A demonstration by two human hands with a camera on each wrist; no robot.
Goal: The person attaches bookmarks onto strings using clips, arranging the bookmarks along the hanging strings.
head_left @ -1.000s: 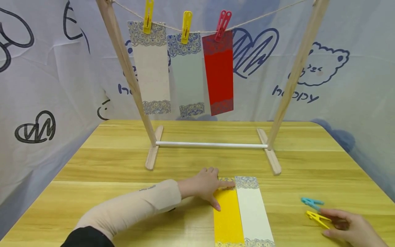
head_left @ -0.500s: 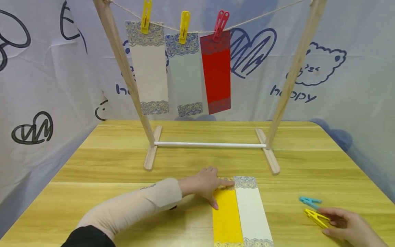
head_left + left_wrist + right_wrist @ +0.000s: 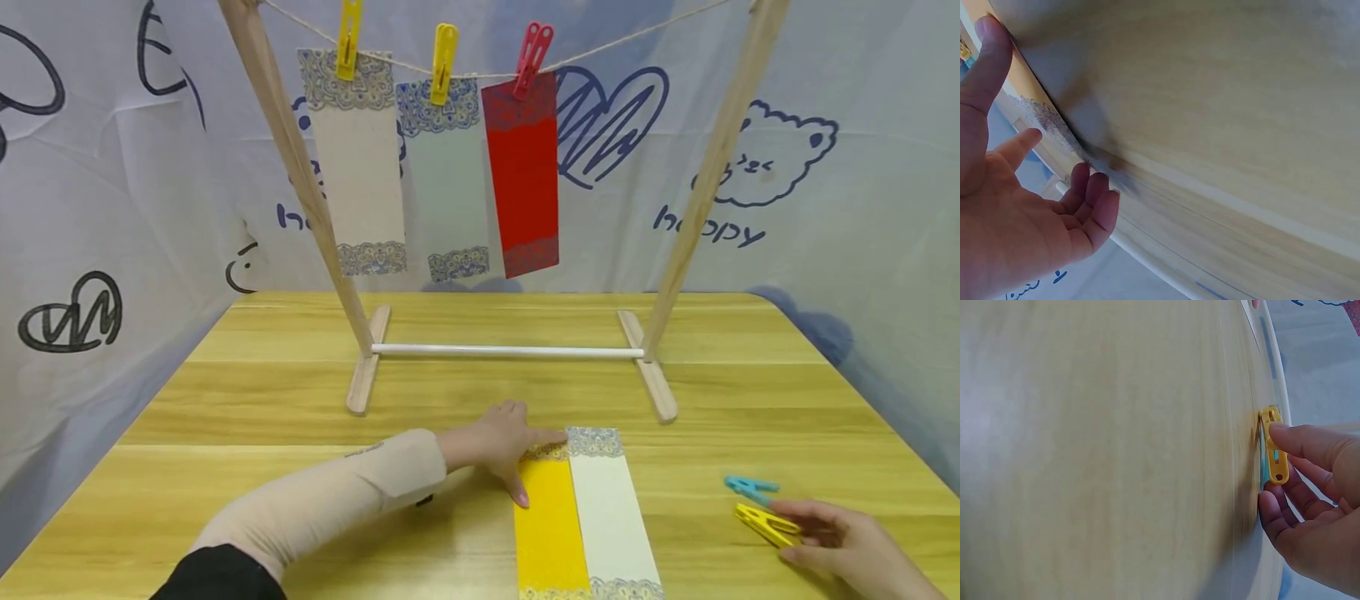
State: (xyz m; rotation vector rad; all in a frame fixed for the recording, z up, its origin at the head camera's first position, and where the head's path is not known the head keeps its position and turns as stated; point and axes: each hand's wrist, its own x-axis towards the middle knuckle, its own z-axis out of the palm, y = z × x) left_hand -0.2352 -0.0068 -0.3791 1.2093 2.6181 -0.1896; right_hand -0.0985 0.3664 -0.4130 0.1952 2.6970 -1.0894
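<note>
My left hand [image 3: 504, 439] lies over the far left corner of a yellow card [image 3: 551, 521] with lace-patterned ends. Its index finger stretches along the card's far edge, and the thumb touches the left side. Right beside it lies a cream card [image 3: 609, 508] with similar lace ends. At the lower right, my right hand [image 3: 847, 546] pinches a yellow clothespin [image 3: 767, 524] between thumb and fingers. A blue clothespin [image 3: 750, 487] lies on the table just beyond it. In the right wrist view, the thumb presses on the yellow clothespin [image 3: 1274, 445], largely covering the blue one.
Behind the cards stands a wooden frame [image 3: 657, 333] with a white crossbar [image 3: 506, 351]. Its string carries a cream card [image 3: 358, 179], a pale green card [image 3: 450, 187] and a red card [image 3: 523, 179], each clipped by a clothespin. A printed cloth [image 3: 150, 208] hangs behind the table [image 3: 247, 367].
My left index finger has shifted slightly toward the yellow card's far edge. The right hand stays at the yellow clothespin. The whole head view has drifted slightly.
</note>
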